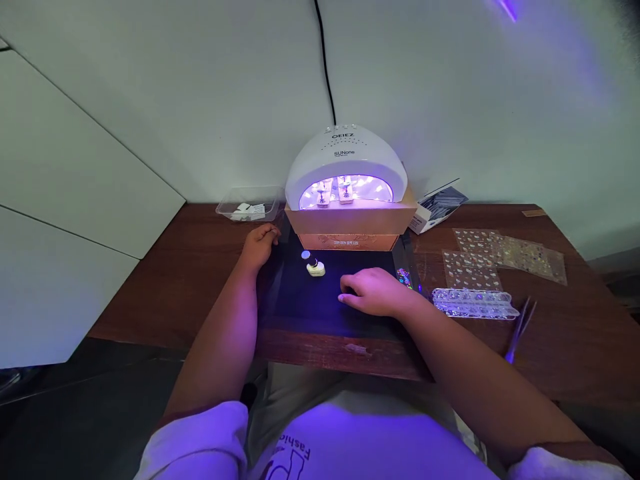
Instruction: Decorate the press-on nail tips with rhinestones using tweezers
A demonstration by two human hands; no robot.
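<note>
My left hand (260, 245) rests on the brown table at the left edge of a black mat (305, 313), its fingers curled in, with nothing visible in them. On the mat lies my right hand (373, 292), loosely closed and holding nothing that shows. Between the hands stands a small pale oval piece (316, 269) with a dark stem and a round light top (306, 255). Behind it a white nail lamp (346, 157), lit violet inside, sits on a cardboard box (350, 223). Two small stands (345, 190) with little pieces on top are inside the glowing lamp opening.
A clear plastic tray (250, 203) with white pieces stands back left. At right are an opened white box (437, 205), patterned sticker sheets (473, 268), a long clear case (475, 304) and tweezers (520, 330). A black cable (325, 60) runs up the wall.
</note>
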